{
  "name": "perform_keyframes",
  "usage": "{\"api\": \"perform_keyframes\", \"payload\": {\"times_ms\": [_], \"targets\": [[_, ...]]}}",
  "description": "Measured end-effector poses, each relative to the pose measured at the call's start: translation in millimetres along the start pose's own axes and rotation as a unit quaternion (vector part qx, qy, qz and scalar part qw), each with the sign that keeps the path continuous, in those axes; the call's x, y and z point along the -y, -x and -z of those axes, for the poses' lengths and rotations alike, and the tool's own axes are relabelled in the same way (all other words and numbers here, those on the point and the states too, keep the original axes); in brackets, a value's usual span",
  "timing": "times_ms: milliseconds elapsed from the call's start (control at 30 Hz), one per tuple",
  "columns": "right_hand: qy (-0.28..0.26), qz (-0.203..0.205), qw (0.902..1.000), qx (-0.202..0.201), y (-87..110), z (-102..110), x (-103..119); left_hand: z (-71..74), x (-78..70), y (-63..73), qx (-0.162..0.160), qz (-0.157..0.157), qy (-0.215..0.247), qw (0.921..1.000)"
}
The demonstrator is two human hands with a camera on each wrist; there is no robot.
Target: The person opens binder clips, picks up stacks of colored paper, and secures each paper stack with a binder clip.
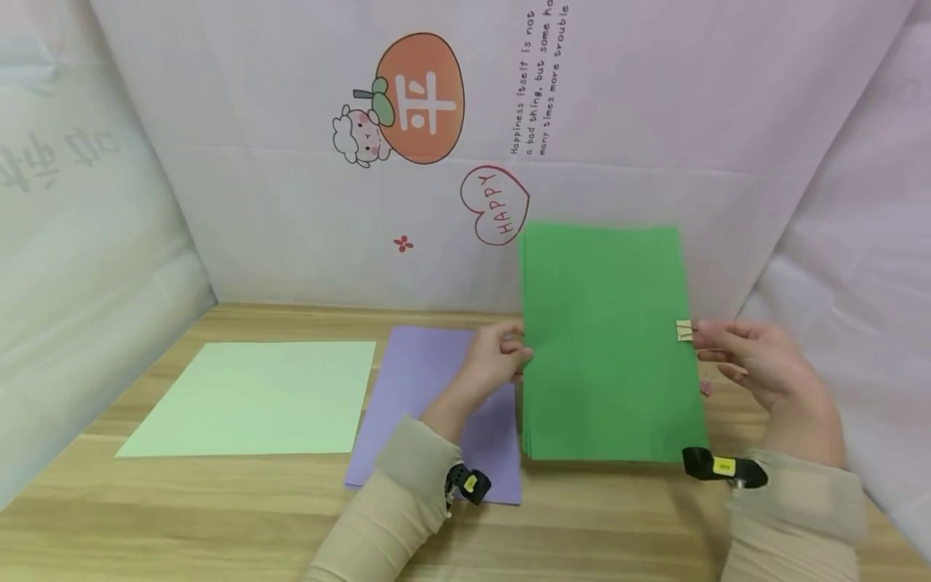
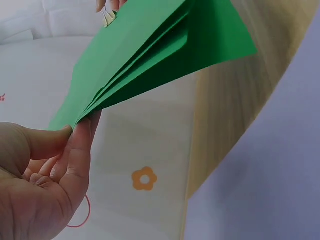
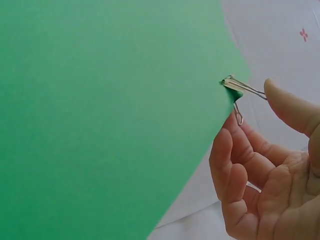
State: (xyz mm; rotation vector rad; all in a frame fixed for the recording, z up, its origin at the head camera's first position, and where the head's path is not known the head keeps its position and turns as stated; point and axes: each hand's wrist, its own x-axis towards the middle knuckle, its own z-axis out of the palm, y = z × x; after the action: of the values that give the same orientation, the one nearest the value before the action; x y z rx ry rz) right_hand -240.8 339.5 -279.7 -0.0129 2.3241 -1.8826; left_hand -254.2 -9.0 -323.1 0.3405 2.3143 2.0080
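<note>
A stack of green paper sheets (image 1: 611, 339) is held up off the table, its face toward the head camera. My left hand (image 1: 490, 356) pinches the stack's left edge between thumb and fingers. In the left wrist view the green sheets (image 2: 135, 65) fan apart slightly past that pinch. A cream binder clip (image 1: 684, 331) bites the right edge of the stack. At that clip, my right hand (image 1: 764, 360) has its thumb against one wire handle, with fingers behind the other. The right wrist view shows the binder clip (image 3: 233, 87) with its two handles spread apart.
Purple paper (image 1: 414, 388) lies on the wooden table (image 1: 218, 517), partly behind my left arm. Left of it lies a pale green sheet (image 1: 262, 396). A small pink thing (image 1: 705, 387) shows beside the stack, under my right hand. Printed white cloth (image 1: 291, 226) hangs behind and at both sides.
</note>
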Motion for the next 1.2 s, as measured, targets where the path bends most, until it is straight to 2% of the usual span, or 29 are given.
{"api": "perform_keyframes", "payload": {"times_ms": [167, 400, 600, 800, 1000, 1033, 1200], "targets": [[0.09, -0.029, 0.9955, 0.006, -3.9, 3, -5, -4.2, 3.6, 0.8, 0.02, 0.013, -0.023, 0.9995], [0.107, -0.061, 0.9922, 0.021, -11.5, 1, -18, -10.8, 12.5, 0.2, 0.049, 0.055, -0.063, 0.9953], [0.154, -0.08, 0.9842, 0.031, -14.0, -6, -23, -13.6, 19.4, 1.1, 0.073, 0.058, -0.094, 0.9912], [0.172, -0.103, 0.9792, 0.032, -14.9, -6, -32, -21.0, 24.0, 0.6, 0.083, 0.057, -0.11, 0.9888], [0.223, -0.134, 0.9649, 0.038, -9.2, 1, -43, -36.4, 25.4, 2.0, 0.129, 0.079, -0.138, 0.9788], [0.232, -0.134, 0.9626, 0.039, -9.0, 1, -44, -37.3, 25.0, 2.4, 0.129, 0.085, -0.144, 0.9774], [0.226, -0.137, 0.9634, 0.048, -17.2, -8, -46, -32.7, 24.6, 2.8, 0.103, 0.122, -0.172, 0.9721]]}}
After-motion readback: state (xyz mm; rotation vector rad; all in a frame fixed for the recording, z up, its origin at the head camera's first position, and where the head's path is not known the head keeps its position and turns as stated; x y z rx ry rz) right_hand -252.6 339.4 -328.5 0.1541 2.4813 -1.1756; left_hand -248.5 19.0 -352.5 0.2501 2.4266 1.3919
